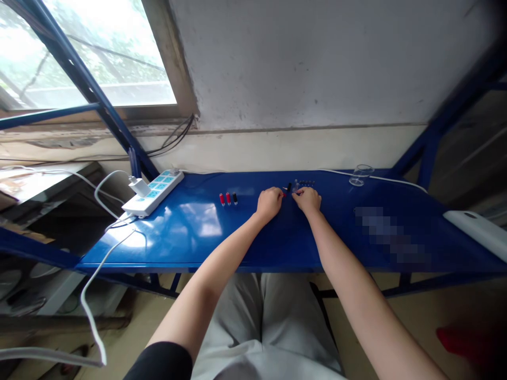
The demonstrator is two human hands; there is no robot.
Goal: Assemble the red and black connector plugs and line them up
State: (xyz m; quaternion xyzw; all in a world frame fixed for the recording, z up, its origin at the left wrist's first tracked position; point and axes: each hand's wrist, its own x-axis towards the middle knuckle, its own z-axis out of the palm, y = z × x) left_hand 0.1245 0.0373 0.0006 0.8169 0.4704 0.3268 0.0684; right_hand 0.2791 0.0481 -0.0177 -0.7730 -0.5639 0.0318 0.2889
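My left hand (pixel 270 203) is over the middle of the blue table (pixel 222 240), its fingers closed on a small red cylindrical piece (pixel 284 195). Just to the right, my right hand (pixel 308 200) has thumb and fingers pinched together; what they hold is too small to make out. A small black cylinder (pixel 289 187) lies behind the gap between the hands, beside some small clear pieces (pixel 296 184). Several tiny dark pieces (pixel 307 183) form a row behind my right hand. Two red cylinders (pixel 225 199) and one black cylinder (pixel 235 198), with pale ends, stand left of my left hand.
A white power strip (pixel 156 192) with a plugged-in charger (pixel 139 187) sits at the table's left end. A clear cup (pixel 358 177) is at the back right, near a white cable (pixel 390 180). A white object (pixel 475 230) rests at the right edge. Blue frame posts flank the table.
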